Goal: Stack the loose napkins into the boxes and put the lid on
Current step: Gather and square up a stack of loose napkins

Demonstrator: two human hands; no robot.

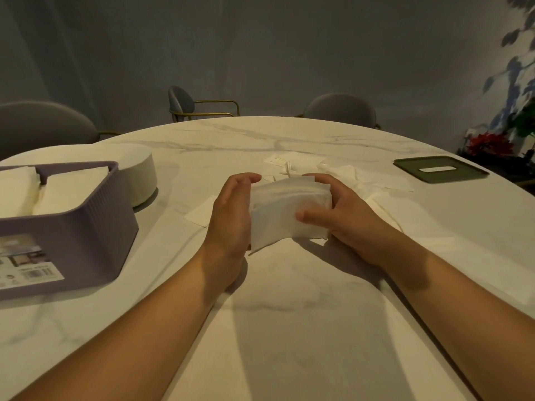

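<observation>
Currently, mid-table: stack of napkins (282,218) squeezed between both hands, resting on the table (289,314). Left hand (231,215) flat against the stack's left side, fingers pressed together and nearly straight, tips reaching the far corner. Right hand (344,215) gripping the right side, fingers curled round the far edge, thumb lying across the top sheet. Stack slightly bowed, sheet edges uneven at the right. Just beyond the hands, loose napkins (298,164) scattered flat on the marble-look top, more trailing off rightward; single sheet (199,215) just left of the left hand. Far left: purple box (86,235), ribbed, open, two compartments, both holding white napkins, label on the near wall. Behind it, touching or just beside, cannot tell: white rounded container (142,178). Far right, well apart from the box: green lid (440,169) with a slot, lying flat. Grey chairs (341,110) past the far edge; plant (518,82) at right.
</observation>
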